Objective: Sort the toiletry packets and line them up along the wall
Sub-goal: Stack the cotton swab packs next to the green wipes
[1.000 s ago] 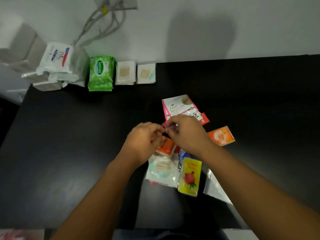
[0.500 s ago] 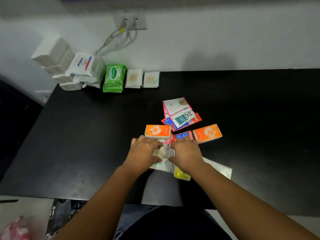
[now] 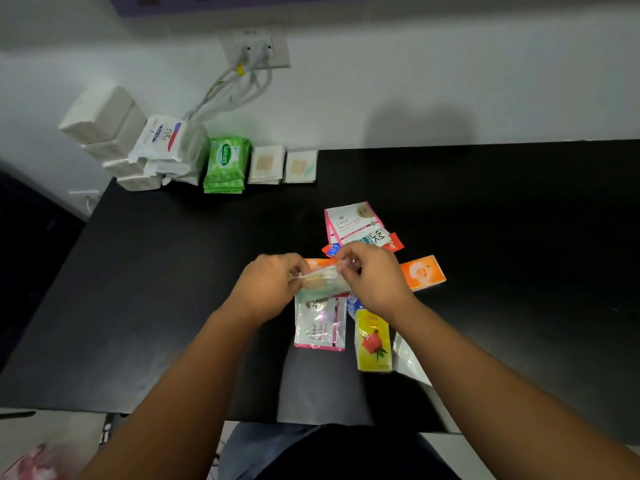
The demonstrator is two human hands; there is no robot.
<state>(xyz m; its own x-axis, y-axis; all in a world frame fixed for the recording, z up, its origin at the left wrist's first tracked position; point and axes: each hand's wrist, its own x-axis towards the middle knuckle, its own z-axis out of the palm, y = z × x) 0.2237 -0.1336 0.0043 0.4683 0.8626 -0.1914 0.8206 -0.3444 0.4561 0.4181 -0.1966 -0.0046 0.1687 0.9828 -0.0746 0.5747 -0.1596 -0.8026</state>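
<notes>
My left hand (image 3: 268, 285) and my right hand (image 3: 375, 278) both pinch a clear cotton-bud packet (image 3: 322, 280), lifted slightly above the pile on the black table (image 3: 156, 289). Under it lie a white-pink Dove sachet (image 3: 320, 323), a yellow sachet (image 3: 373, 341), an orange box (image 3: 422, 273) and another Dove sachet (image 3: 351, 220) over red sachets (image 3: 394, 242). Along the wall stand white tissue packs (image 3: 104, 133), Dove wipes (image 3: 166, 143), green Sanicare wipes (image 3: 225, 164) and two cotton-bud packets (image 3: 266, 164) (image 3: 300, 166).
A wall socket (image 3: 258, 48) with white cables (image 3: 228, 91) hangs above the row. A clear plastic bag (image 3: 410, 358) lies at the table's near edge, by my right forearm. Bare black tabletop stretches to the right along the wall.
Both hands dropped to the near part of the pile, took hold of the clear cotton-bud packet and raised it. The Dove sachet beneath it is now uncovered.
</notes>
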